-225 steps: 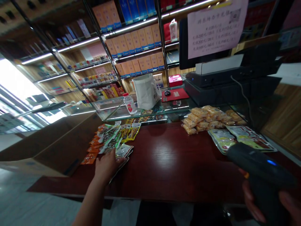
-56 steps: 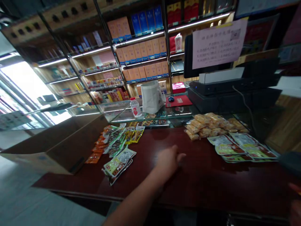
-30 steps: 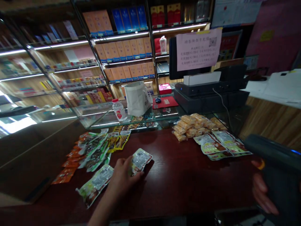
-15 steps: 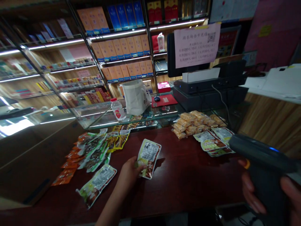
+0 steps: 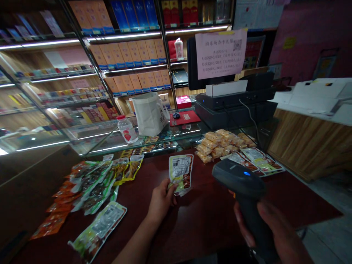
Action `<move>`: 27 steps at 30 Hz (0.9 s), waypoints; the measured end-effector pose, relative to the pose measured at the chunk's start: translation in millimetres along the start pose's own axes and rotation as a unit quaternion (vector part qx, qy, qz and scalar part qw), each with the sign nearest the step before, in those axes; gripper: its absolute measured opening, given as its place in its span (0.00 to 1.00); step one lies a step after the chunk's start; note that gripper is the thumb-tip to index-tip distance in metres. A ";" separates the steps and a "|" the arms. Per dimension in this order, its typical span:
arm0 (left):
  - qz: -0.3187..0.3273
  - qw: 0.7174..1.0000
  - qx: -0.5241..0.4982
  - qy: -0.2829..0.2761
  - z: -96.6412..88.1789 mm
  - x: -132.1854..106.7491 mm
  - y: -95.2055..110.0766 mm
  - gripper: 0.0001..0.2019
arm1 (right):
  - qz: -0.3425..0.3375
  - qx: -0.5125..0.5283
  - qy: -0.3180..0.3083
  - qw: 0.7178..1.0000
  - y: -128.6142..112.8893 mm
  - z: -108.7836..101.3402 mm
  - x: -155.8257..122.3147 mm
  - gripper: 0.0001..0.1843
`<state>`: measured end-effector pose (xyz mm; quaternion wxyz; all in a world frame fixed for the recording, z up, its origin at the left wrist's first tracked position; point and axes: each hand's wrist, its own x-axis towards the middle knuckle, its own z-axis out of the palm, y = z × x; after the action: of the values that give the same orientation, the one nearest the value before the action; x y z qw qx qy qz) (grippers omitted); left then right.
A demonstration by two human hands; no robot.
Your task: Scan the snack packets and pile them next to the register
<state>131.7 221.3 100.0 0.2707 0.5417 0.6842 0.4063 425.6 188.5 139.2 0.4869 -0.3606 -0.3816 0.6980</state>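
My left hand (image 5: 161, 200) pinches the lower edge of a snack packet (image 5: 180, 173) and holds it upright above the dark red counter (image 5: 209, 216), its printed back label facing me. My right hand (image 5: 271, 233) is wrapped round the grip of a black barcode scanner (image 5: 238, 179) with a small blue light on top. The scanner's head sits just right of the packet and points toward it. One more packet (image 5: 100, 227) lies flat at the lower left of the counter.
A spread of orange, green and yellow snack packets (image 5: 93, 179) covers the counter's left. A heap of yellow snacks (image 5: 220, 143) and flat packets (image 5: 260, 161) lie at the right. Behind stand a glass case (image 5: 90, 137), water bottle (image 5: 125, 129), white bag (image 5: 150, 113) and till (image 5: 233, 104).
My left hand picked a packet off the counter and raised it upright. My right hand brought the scanner in from the right edge toward the packet. The view has swung to the right.
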 end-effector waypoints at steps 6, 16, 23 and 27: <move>-0.001 1.000 -0.018 0.008 1.2 -3.1 -1.6 0.13 | 0.044 -0.041 -0.016 0.998 7.8 26.6 6.8 0.31; -0.014 1.000 -0.023 0.001 7.6 -2.6 -1.2 0.13 | 0.062 -0.037 -0.085 0.994 24.0 40.7 20.1 0.30; -0.006 1.000 -0.009 -0.004 6.4 -2.0 1.3 0.15 | 0.072 -0.036 -0.069 0.994 22.7 40.6 20.6 0.32; -0.012 1.000 -0.003 -0.002 7.4 -0.9 -0.6 0.15 | 0.061 -0.041 -0.070 0.995 21.3 37.7 20.2 0.32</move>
<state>137.6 222.4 95.5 0.2786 0.5339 0.6889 0.4035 378.6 196.0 134.6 0.4001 -0.3537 -0.4204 0.7335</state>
